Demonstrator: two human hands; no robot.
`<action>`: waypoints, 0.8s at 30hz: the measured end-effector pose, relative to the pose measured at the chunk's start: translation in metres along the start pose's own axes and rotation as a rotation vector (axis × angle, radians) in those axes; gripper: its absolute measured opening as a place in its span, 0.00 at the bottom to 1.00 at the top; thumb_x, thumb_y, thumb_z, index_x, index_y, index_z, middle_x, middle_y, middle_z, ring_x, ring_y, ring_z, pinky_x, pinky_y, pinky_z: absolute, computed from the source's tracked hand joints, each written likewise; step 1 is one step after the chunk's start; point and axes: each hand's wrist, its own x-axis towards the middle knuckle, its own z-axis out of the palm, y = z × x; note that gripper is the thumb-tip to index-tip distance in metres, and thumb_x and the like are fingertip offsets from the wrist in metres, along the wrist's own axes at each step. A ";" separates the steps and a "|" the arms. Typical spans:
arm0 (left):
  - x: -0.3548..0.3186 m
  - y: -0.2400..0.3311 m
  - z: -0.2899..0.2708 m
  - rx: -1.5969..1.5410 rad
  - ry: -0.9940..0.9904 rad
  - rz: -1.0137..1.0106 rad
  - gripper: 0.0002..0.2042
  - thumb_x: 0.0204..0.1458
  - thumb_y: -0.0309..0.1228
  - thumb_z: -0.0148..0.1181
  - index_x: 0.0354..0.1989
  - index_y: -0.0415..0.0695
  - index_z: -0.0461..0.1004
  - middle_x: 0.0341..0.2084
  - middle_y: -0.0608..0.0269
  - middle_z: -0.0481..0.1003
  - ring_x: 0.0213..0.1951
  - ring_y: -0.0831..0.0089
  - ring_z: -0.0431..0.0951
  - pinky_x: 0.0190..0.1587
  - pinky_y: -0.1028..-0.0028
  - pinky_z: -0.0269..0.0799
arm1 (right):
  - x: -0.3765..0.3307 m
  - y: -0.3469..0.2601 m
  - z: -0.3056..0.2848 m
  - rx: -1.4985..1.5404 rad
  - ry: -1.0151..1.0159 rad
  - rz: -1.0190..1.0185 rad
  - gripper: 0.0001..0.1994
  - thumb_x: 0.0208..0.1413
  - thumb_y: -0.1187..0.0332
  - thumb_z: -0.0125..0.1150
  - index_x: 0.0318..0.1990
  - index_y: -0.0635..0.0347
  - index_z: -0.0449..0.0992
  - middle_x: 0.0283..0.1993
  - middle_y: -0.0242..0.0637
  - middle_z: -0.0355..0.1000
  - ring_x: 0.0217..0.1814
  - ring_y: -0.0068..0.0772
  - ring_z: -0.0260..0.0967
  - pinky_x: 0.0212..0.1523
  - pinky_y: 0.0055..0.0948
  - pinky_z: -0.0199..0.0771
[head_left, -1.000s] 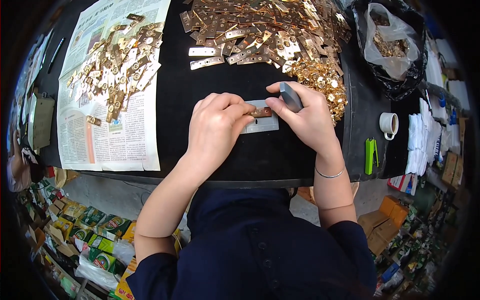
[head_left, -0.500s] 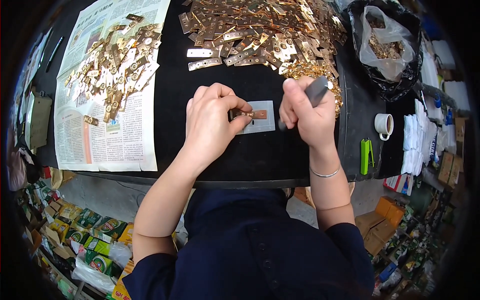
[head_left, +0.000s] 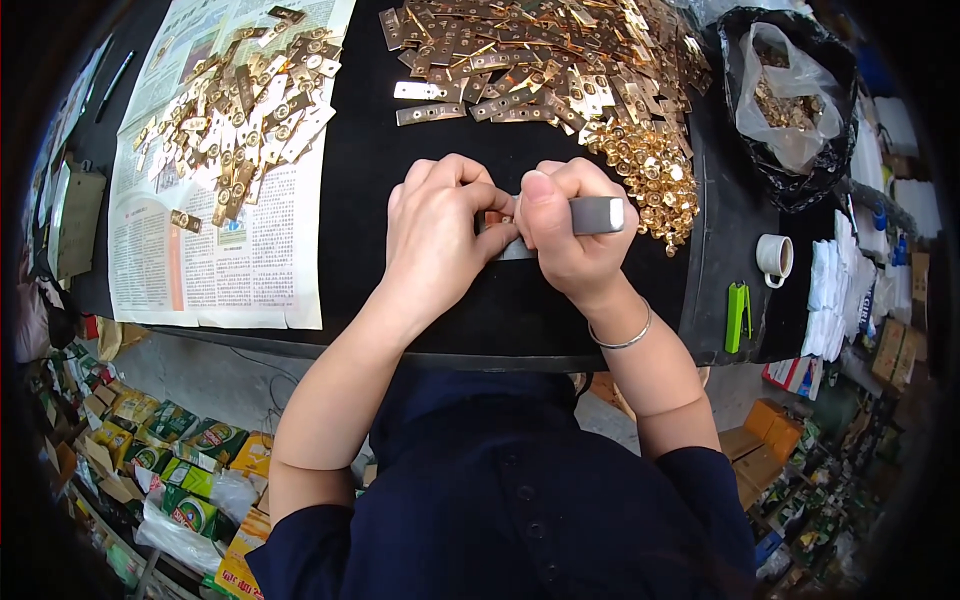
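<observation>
My left hand pinches a small copper-coloured metal plate between thumb and forefinger. The plate lies over a pale grey pad on the black tabletop. Right beside it, my right hand is wrapped round a tool with a dark grey handle. The handle's pale butt points up and right; the tool's working end is hidden behind my fingers. Beyond my right hand lies a heap of small round gold caps. Behind both hands spreads a large pile of gold metal strips.
At left, a newspaper sheet bears a heap of gold plates fitted with round caps. To the right stand a black plastic bag with gold bits inside, a white cup, a green stapler-like tool and stacked white packets.
My right hand has moved left and tilted the tool, coming from apart to right beside the plate. My left hand keeps its pinch. The whole view has shifted slightly.
</observation>
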 end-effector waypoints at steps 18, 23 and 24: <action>-0.001 -0.009 0.002 -0.022 -0.022 0.052 0.14 0.36 0.29 0.79 0.35 0.48 0.85 0.38 0.71 0.77 0.46 0.63 0.74 0.50 0.62 0.68 | 0.005 -0.012 0.019 0.278 0.224 0.225 0.19 0.73 0.69 0.47 0.23 0.57 0.60 0.15 0.30 0.59 0.13 0.22 0.54 0.19 0.27 0.63; -0.002 -0.014 -0.003 -0.067 -0.038 0.151 0.20 0.34 0.30 0.80 0.39 0.46 0.82 0.42 0.69 0.76 0.48 0.61 0.73 0.53 0.61 0.67 | -0.003 0.000 0.027 -0.217 0.032 -0.144 0.20 0.73 0.68 0.46 0.24 0.57 0.60 0.15 0.31 0.59 0.13 0.22 0.54 0.18 0.27 0.62; -0.002 -0.013 -0.005 -0.079 -0.055 0.141 0.22 0.33 0.30 0.80 0.40 0.46 0.82 0.43 0.69 0.76 0.49 0.60 0.73 0.54 0.61 0.67 | -0.004 0.001 0.025 -0.150 0.061 -0.077 0.19 0.73 0.69 0.47 0.24 0.58 0.60 0.15 0.31 0.59 0.14 0.21 0.54 0.18 0.27 0.62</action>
